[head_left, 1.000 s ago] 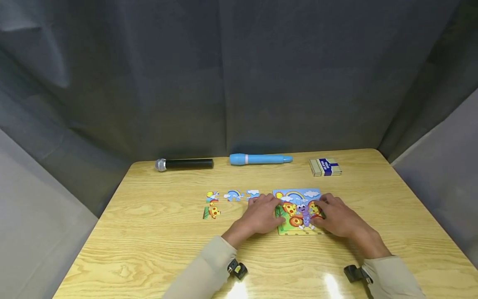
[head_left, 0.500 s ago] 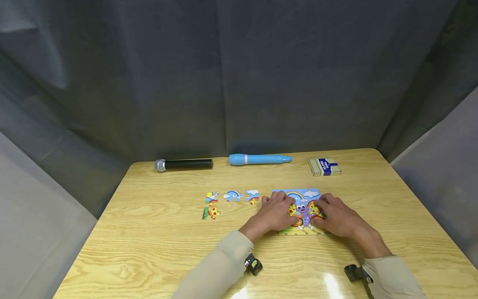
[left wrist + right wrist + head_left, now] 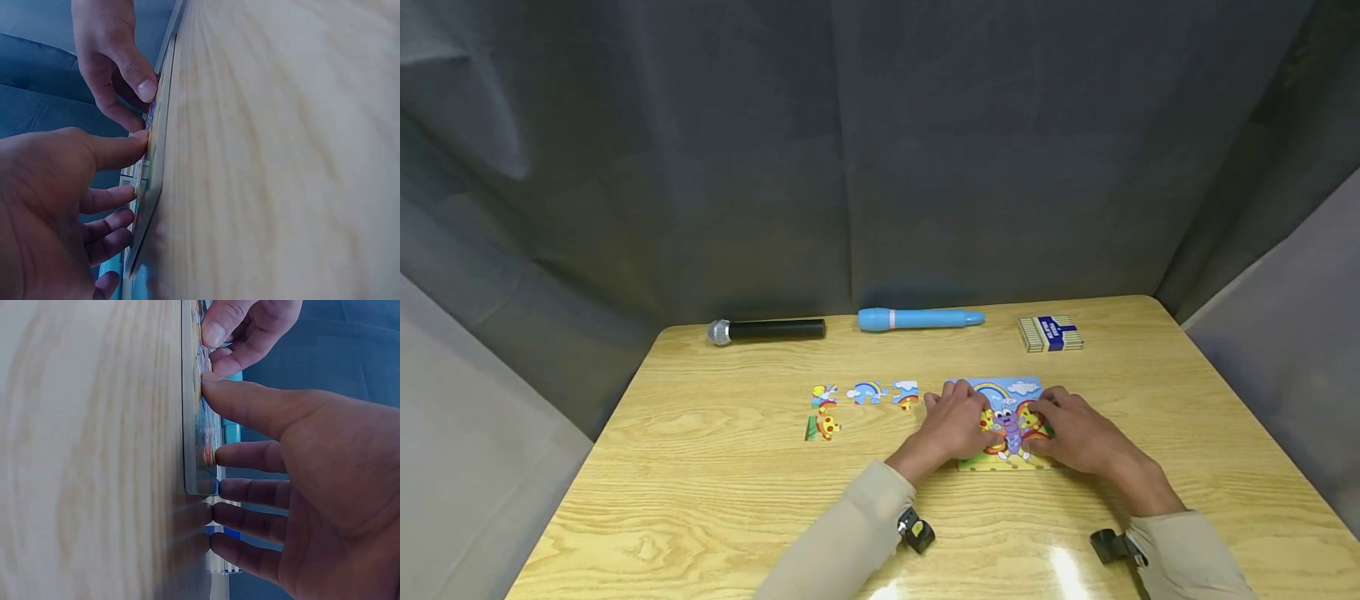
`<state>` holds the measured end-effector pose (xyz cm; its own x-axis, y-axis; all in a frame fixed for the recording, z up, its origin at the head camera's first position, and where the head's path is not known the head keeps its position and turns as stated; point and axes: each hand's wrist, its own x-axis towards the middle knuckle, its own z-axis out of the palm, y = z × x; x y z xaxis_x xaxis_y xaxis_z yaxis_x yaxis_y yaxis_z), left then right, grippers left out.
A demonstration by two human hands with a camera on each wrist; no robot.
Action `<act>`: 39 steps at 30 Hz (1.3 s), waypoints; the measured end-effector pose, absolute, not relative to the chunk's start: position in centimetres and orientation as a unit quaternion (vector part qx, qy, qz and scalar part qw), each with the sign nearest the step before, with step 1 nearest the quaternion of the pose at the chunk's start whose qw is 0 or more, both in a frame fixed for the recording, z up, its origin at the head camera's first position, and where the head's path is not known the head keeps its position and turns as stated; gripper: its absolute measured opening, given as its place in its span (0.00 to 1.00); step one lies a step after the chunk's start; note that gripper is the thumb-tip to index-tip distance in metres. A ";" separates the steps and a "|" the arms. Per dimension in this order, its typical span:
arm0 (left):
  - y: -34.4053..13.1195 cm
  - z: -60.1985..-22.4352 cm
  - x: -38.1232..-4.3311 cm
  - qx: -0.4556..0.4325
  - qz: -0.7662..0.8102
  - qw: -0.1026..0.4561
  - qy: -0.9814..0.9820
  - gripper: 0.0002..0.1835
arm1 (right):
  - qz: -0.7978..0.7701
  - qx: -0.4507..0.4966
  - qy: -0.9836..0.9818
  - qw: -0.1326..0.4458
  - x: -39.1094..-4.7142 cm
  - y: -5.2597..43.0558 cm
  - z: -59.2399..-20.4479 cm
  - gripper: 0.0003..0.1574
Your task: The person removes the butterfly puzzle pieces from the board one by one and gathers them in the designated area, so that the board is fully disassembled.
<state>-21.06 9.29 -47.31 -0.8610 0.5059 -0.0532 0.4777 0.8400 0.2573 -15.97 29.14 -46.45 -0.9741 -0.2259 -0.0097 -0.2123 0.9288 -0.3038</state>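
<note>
A jigsaw puzzle board [image 3: 1027, 388] lies flat on the table in the head view, its picture a purple butterfly under a rainbow. My left hand [image 3: 953, 422] reaches over its left part, thumb and fingertips touching the picture. On the opposite side, my right hand [image 3: 1084, 429] touches the right wing with thumb and index finger. The right wrist view shows the right hand's fingers [image 3: 256, 492] extended, with the outer ones past the board's edge. Both thumbs are close together near the butterfly's body. Parts of the board are hidden under the hands.
Several loose puzzle pieces [image 3: 867, 392] lie left of the board. Along the table's back edge are a black microphone [image 3: 777, 330] with a silver head, a blue pen-shaped object [image 3: 928, 319] and a striped box [image 3: 1051, 333] with a blue band. Dark curtains [image 3: 850, 167] hang behind.
My left hand has shifted right from the board's left edge onto the picture, uncovering the lower part of a loose piece beside it. The right hand has stayed in place.
</note>
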 end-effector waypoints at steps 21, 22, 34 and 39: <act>9.8 -47.5 -21.2 0.245 0.132 0.053 0.959 0.24 | -0.136 -0.126 0.983 0.017 -15.9 29.1 -46.2 0.38; 9.8 -47.5 -21.2 0.245 0.132 0.051 0.959 0.24 | -0.135 -0.126 0.983 0.017 -15.9 29.1 -46.2 0.38; 9.5 -47.5 -21.1 0.266 0.161 0.031 0.950 0.24 | -0.138 -0.121 0.983 0.019 -15.9 29.0 -46.3 0.38; 9.4 -47.5 -21.3 0.280 0.170 0.008 0.945 0.22 | -0.139 -0.113 0.983 0.026 -15.9 28.9 -46.2 0.39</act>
